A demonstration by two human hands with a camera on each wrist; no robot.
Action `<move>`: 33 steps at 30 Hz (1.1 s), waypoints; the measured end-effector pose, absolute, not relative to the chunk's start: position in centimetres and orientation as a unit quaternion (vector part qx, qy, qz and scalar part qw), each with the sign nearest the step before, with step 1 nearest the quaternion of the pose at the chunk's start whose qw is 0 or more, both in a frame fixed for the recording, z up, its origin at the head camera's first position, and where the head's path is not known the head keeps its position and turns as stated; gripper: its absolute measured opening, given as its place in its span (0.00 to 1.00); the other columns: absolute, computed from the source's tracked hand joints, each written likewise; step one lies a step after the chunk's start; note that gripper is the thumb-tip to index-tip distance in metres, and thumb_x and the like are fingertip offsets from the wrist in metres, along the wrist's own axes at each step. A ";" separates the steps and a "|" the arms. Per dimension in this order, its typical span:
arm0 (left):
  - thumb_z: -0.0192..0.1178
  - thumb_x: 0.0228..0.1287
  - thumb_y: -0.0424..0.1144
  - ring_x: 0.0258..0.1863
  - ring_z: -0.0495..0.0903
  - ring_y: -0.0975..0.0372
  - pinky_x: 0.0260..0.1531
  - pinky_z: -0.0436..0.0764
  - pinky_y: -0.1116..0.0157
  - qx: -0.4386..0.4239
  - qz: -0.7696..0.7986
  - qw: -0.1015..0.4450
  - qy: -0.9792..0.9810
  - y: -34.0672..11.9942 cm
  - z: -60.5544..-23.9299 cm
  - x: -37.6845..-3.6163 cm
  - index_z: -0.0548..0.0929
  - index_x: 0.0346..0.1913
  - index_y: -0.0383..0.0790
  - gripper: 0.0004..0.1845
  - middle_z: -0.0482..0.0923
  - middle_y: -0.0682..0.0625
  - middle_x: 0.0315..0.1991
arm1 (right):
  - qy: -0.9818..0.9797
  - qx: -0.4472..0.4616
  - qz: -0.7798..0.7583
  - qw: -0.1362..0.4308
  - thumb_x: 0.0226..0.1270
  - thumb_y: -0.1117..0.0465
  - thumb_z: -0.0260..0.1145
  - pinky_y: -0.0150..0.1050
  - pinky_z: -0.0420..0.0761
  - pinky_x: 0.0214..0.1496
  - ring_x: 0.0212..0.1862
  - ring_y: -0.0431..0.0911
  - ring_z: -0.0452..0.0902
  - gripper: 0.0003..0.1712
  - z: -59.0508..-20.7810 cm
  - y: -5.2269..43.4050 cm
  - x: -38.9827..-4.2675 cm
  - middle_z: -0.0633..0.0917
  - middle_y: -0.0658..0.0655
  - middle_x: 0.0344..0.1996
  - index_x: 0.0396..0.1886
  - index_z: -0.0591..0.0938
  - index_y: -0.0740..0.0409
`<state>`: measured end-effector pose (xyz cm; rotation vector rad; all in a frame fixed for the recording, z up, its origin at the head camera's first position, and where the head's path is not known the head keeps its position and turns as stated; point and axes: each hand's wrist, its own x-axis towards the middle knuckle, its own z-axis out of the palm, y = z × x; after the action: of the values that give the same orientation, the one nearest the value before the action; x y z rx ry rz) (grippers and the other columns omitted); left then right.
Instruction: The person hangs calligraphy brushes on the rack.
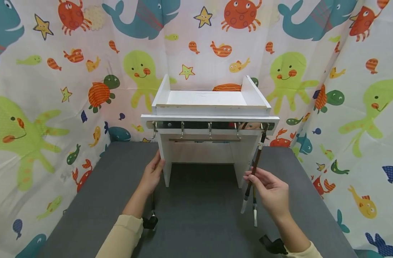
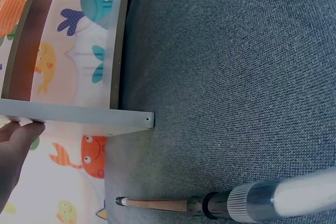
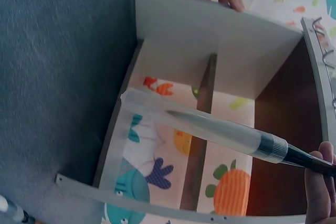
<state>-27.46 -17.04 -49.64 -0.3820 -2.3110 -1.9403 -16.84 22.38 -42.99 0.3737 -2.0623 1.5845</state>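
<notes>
white curtain [image 1: 183, 36] printed with colourful sea creatures [image 1: 241, 16]; textured grey tabletop [image 1: 203, 222]

White rack [image 1: 211, 110] with a row of metal hooks [image 1: 210, 130], upright on the grey worktop [image 1: 199, 222]. Brown-handled brush [image 1: 256, 160], tilted, upper end at the rightmost hook [image 1: 264, 126], bristles inside a translucent cap [image 1: 244, 206].

Probably makeshift booth: sea-animal curtain [image 1: 209, 66], grey tabletop [image 1: 203, 229].
</notes>
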 end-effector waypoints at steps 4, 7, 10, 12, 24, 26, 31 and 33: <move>0.46 0.81 0.51 0.77 0.58 0.46 0.64 0.68 0.38 -0.124 -0.634 0.052 -0.761 -17.0 -49.7 -27.5 0.50 0.81 0.59 0.32 0.51 0.50 0.81 | -0.752 0.154 0.595 0.238 0.65 0.71 0.70 0.33 0.84 0.48 0.41 0.42 0.90 0.15 -43.1 21.7 -16.7 0.90 0.63 0.42 0.52 0.86 0.62; 0.46 0.80 0.54 0.77 0.58 0.46 0.64 0.67 0.38 -0.126 -0.630 0.051 -0.765 -16.9 -49.8 -27.5 0.51 0.81 0.62 0.32 0.51 0.51 0.81 | -0.750 0.156 0.600 0.232 0.65 0.70 0.71 0.34 0.85 0.47 0.41 0.43 0.90 0.15 -43.2 21.2 -16.6 0.90 0.63 0.42 0.51 0.86 0.62; 0.46 0.80 0.54 0.77 0.58 0.47 0.65 0.67 0.38 -0.126 -0.630 0.051 -0.764 -16.9 -49.9 -27.4 0.51 0.81 0.62 0.32 0.51 0.52 0.81 | -0.748 0.164 0.601 0.229 0.65 0.71 0.70 0.33 0.85 0.46 0.40 0.42 0.90 0.15 -43.5 20.9 -16.5 0.90 0.64 0.42 0.52 0.86 0.63; 0.46 0.81 0.52 0.77 0.58 0.46 0.65 0.67 0.39 -0.129 -0.633 0.053 -0.761 -16.9 -50.0 -27.4 0.51 0.81 0.59 0.32 0.51 0.51 0.81 | -0.743 0.177 0.604 0.227 0.64 0.73 0.70 0.33 0.85 0.46 0.40 0.43 0.90 0.15 -43.6 20.6 -16.6 0.90 0.65 0.41 0.52 0.86 0.65; 0.44 0.83 0.40 0.78 0.52 0.45 0.70 0.62 0.43 -0.142 -0.656 0.049 -0.739 -16.4 -47.7 -26.1 0.48 0.82 0.42 0.32 0.46 0.43 0.81 | -0.730 0.211 0.618 0.200 0.64 0.75 0.69 0.36 0.86 0.45 0.39 0.45 0.90 0.15 -44.5 19.6 -17.0 0.90 0.67 0.40 0.50 0.86 0.66; 0.44 0.83 0.40 0.78 0.52 0.45 0.70 0.63 0.43 -0.141 -0.656 0.048 -0.740 -16.3 -47.2 -25.8 0.48 0.81 0.41 0.31 0.46 0.42 0.81 | -0.731 0.211 0.618 0.198 0.64 0.75 0.69 0.37 0.86 0.44 0.38 0.46 0.90 0.15 -44.8 19.6 -17.0 0.90 0.67 0.40 0.50 0.86 0.66; 0.44 0.83 0.40 0.79 0.51 0.46 0.71 0.62 0.43 -0.143 -0.658 0.043 -0.738 -16.4 -47.3 -25.7 0.47 0.82 0.42 0.32 0.46 0.43 0.81 | -0.732 0.204 0.622 0.187 0.65 0.74 0.69 0.38 0.87 0.43 0.38 0.46 0.90 0.14 -45.3 19.5 -17.1 0.90 0.67 0.40 0.50 0.86 0.67; 0.44 0.83 0.40 0.79 0.51 0.46 0.71 0.61 0.44 -0.144 -0.660 0.042 -0.736 -16.4 -47.4 -25.6 0.47 0.82 0.42 0.32 0.46 0.44 0.82 | -0.731 0.200 0.628 0.177 0.66 0.73 0.69 0.39 0.87 0.43 0.39 0.46 0.90 0.14 -45.4 19.5 -17.0 0.90 0.67 0.40 0.51 0.85 0.66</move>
<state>-25.64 -16.42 -47.43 -0.4405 -2.2530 -2.0191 -17.03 19.51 -45.45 0.5655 -2.0697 1.7762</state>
